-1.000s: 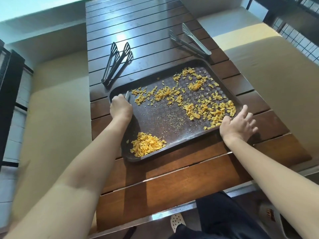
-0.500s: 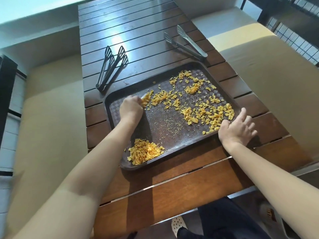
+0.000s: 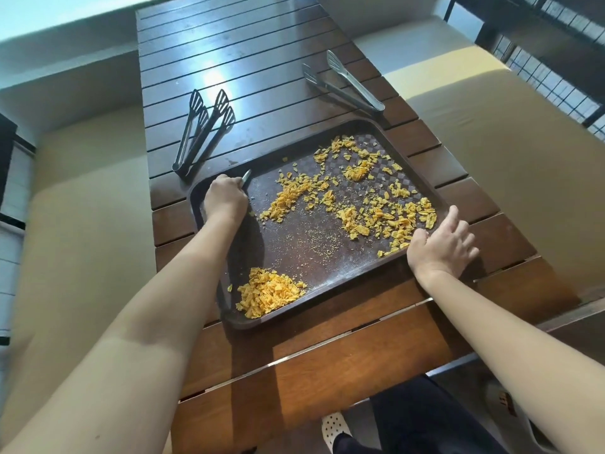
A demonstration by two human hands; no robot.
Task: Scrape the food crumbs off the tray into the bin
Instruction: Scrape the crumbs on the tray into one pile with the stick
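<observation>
head view: left grip (image 3: pixel 225 198) clamped on metal tool (image 3: pixel 246 175) over tray (image 3: pixel 330 283); right grip (image 3: pixel 442 246) spread, fingers relaxed, on tray edge; crumbs (image 3: pixel 357 204) scattered

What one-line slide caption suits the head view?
Left hand grips a metal scraper on the dark brown tray of orange crumbs; right hand steadies its rim.

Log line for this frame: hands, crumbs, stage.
left hand grips metal scraper on tray | right hand steadies tray edge | crumb pile near corner, scattered crumbs remain | stage: gathering, bin unseen
</observation>
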